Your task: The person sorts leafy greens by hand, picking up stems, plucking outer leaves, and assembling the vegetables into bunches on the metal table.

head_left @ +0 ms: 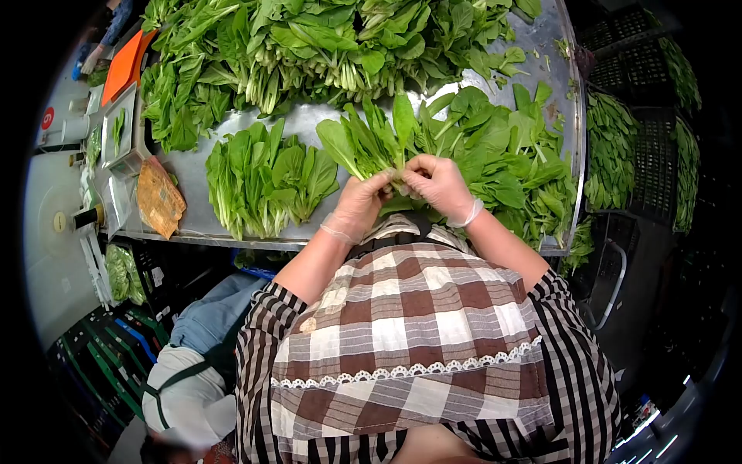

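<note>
Close to my body, over the table's near edge, I hold a small bunch of leafy greens with its leaves pointing away from me. My left hand, in a clear thin glove, pinches the stem ends from the left. From the right, my right hand, gloved the same way, has its fingers closed on the same stems. The fingertips of both hands nearly meet there. Left of my hands lies a row of sorted greens on the metal table. Loose greens spread out beside my right hand.
A big heap of greens covers the table's far side. At the left stand a scale, an orange sheet and a worn brown piece. Black crates with greens are at the right. Another person is at lower left.
</note>
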### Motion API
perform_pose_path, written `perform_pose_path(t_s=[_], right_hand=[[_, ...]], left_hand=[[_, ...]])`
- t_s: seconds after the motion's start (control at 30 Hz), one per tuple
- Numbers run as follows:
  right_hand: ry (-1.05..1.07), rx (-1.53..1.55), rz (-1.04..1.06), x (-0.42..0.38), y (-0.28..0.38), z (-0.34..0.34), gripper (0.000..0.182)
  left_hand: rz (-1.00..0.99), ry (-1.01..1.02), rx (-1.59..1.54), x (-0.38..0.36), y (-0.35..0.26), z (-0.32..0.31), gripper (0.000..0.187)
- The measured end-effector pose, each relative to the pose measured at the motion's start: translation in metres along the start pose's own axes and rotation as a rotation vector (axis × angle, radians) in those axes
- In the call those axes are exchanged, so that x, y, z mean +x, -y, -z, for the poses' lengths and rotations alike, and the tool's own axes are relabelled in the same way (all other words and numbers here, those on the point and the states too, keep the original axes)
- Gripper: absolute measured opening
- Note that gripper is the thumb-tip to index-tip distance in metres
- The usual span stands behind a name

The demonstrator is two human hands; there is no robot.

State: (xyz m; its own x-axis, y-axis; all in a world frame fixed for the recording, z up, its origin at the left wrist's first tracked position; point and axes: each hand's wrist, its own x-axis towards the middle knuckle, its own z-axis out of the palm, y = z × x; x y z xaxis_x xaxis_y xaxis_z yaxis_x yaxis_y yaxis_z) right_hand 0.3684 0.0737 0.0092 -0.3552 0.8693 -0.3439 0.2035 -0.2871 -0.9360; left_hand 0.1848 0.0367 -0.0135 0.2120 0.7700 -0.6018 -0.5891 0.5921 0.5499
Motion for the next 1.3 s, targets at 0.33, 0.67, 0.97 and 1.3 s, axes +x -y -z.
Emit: perform_pose_path(t_s=[0.33,0.67,0.97,1.3], right_hand=[[0.034,-0.292,0.177,0.002,0.000,-0.003,0.017],[0.170,0.169,-0.139,0.009,0.012,-0.013,0.039],[0.672,0.110,-0.318,0.035,-0.008,-0.065,0.040],[0.593,-0.038,-0.517,0.043,-0.029,-0.083,0.035]], left_hand=[[0.021,-0.052,-0.032,-0.001,-0.006,0.001,0.017],[-0.068,-0.060,0.067,-0.028,-0.012,0.018,0.026],[-0.130,-0.271,1.007,-0.084,-0.046,0.068,0.046],[-0.169,-0.687,1.407,-0.095,-0.026,0.095,0.046]])
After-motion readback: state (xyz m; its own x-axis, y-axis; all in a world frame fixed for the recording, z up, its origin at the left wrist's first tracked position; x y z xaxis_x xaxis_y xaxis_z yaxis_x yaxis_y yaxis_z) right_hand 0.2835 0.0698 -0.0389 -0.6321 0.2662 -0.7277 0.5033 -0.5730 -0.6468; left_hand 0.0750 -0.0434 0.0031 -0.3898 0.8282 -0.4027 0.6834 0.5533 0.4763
